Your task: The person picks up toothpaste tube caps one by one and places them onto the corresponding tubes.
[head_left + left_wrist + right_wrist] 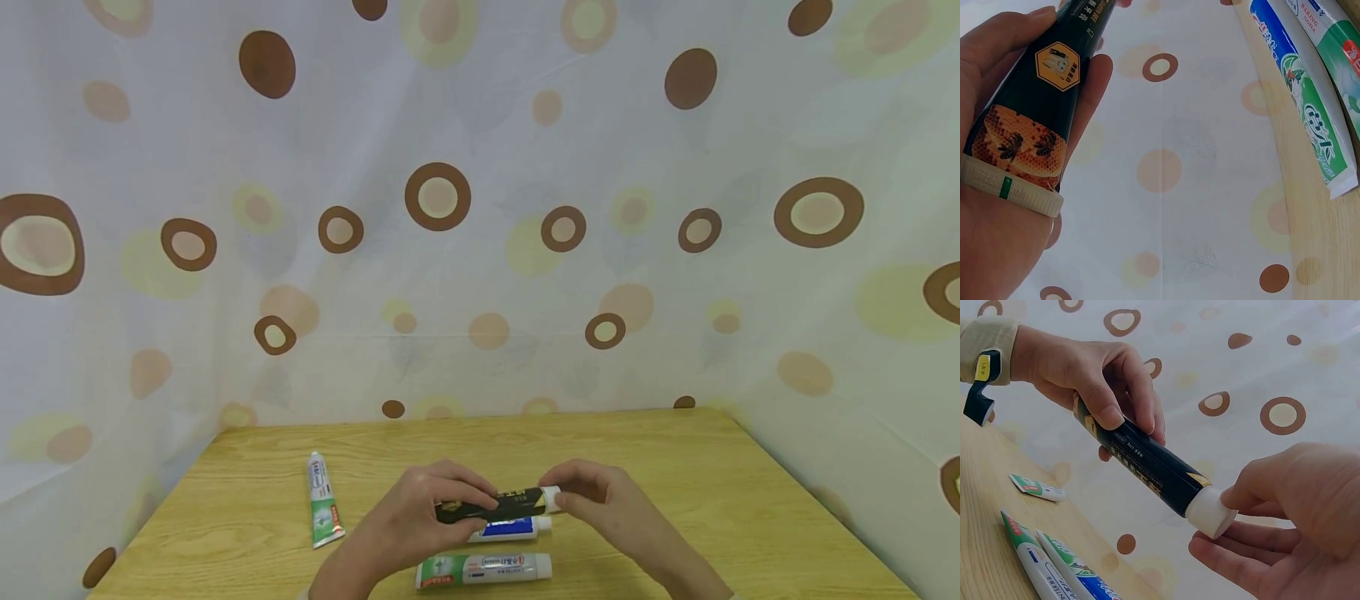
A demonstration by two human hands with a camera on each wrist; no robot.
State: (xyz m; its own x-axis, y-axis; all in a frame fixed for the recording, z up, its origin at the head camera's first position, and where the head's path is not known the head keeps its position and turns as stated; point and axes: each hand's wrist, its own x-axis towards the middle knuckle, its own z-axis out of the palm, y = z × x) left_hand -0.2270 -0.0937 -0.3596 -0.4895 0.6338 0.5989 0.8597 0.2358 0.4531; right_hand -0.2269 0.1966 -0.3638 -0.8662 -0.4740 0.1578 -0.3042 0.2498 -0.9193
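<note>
A black toothpaste tube [517,505] with gold marks is held above the table by both hands. My left hand [423,512] grips its body, thumb on one side and fingers on the other. At the other end, my right hand [607,504] pinches the white cap [1211,512] between thumb and fingers; the cap sits on the tube. In the left wrist view the tube's crimped end [1013,184] lies by my left palm, with a honeycomb and bee picture above it.
Below the hands lie a blue, green and white toothpaste tube [510,529] and a green and white one [510,569], side by side on the wooden table [637,442]. Another green and white tube [322,500] lies at the left. A dotted curtain [487,275] surrounds the table.
</note>
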